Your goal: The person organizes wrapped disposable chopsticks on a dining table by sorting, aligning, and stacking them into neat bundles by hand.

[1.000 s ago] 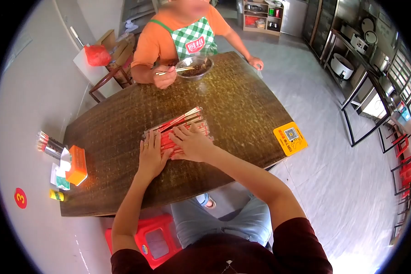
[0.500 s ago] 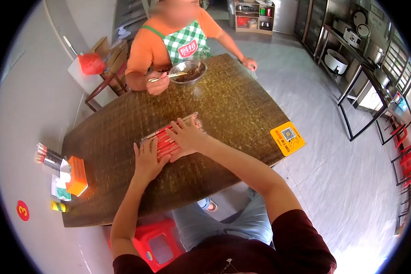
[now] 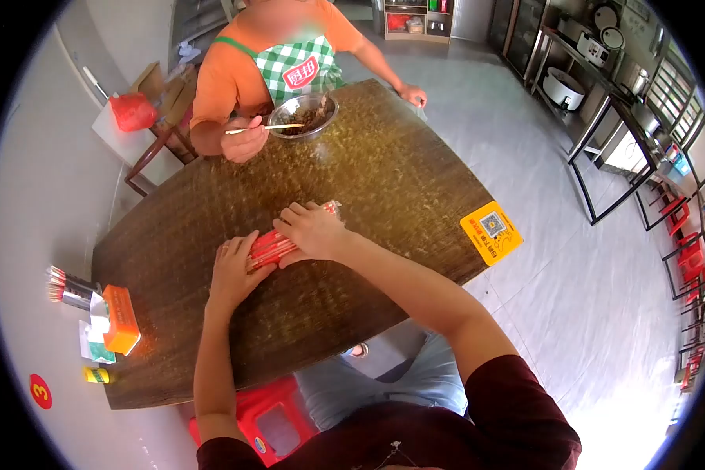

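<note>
A bundle of red-wrapped chopsticks (image 3: 270,249) lies across the wooden table (image 3: 384,172) in front of me. Around its left end curl the fingers of my left hand (image 3: 235,270). My right hand (image 3: 312,229) closes over the right part, its fingers hooked over the far side. Pale tips of the chopsticks (image 3: 331,207) poke out past my right hand. Much of the bundle is hidden under both hands.
Across the table a person in a checked apron (image 3: 290,66) holds chopsticks (image 3: 262,128) over a metal bowl (image 3: 309,119). At the left stand an orange tissue box (image 3: 121,319) and a chopstick holder (image 3: 72,288). A yellow QR-code card (image 3: 491,233) lies at the right edge.
My hands have curled in from lying flatter, and the chopsticks are gathered into a narrower bundle. The camera view has shifted slightly; the other person's chopsticks still reach into the bowl.
</note>
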Demonstrator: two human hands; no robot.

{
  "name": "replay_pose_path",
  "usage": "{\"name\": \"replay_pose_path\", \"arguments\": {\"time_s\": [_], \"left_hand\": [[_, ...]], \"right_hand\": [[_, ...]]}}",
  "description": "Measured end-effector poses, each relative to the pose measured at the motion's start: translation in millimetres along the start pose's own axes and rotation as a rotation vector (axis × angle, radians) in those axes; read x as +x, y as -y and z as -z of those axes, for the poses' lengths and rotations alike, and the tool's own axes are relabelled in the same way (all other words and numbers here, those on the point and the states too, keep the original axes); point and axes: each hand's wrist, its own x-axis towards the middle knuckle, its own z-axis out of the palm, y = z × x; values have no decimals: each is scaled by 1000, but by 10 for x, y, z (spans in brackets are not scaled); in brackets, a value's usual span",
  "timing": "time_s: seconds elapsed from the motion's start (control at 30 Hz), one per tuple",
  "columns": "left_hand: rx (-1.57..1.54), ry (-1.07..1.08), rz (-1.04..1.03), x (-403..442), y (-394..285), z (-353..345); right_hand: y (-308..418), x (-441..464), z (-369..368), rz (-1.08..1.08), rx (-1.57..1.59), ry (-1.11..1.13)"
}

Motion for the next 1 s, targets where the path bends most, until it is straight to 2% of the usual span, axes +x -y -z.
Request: {"name": "replay_pose_path", "arguments": {"time_s": [0.2,0.33,0.43,0.5,0.63,0.7,0.8,1.0], "left_hand": [[64,-138,-113,-11,-145,81],[4,-82,-71,-21,-186,78],[-46,-74,-51,-47,-198,95],[-81,-59,-44,-47,-191,98],[-51,-101,-64,-50,-153,28],[-27,-134,-83,-34,-125,0],[-57,-56,-38,-25,-127,30],[-4,-212,-118,0,-109,-8]], "right_hand": [[90,0,67,-18,-5,85],[190,-5,177,-33,27,158],[236,-26,207,-4,25,98],[262,-26,205,-27,31,141],[240,-1,249,-42,28,212],[240,-6,247,-52,28,216],[232,-19,227,-43,36,163],[188,-26,193,-66,51,205]]}}
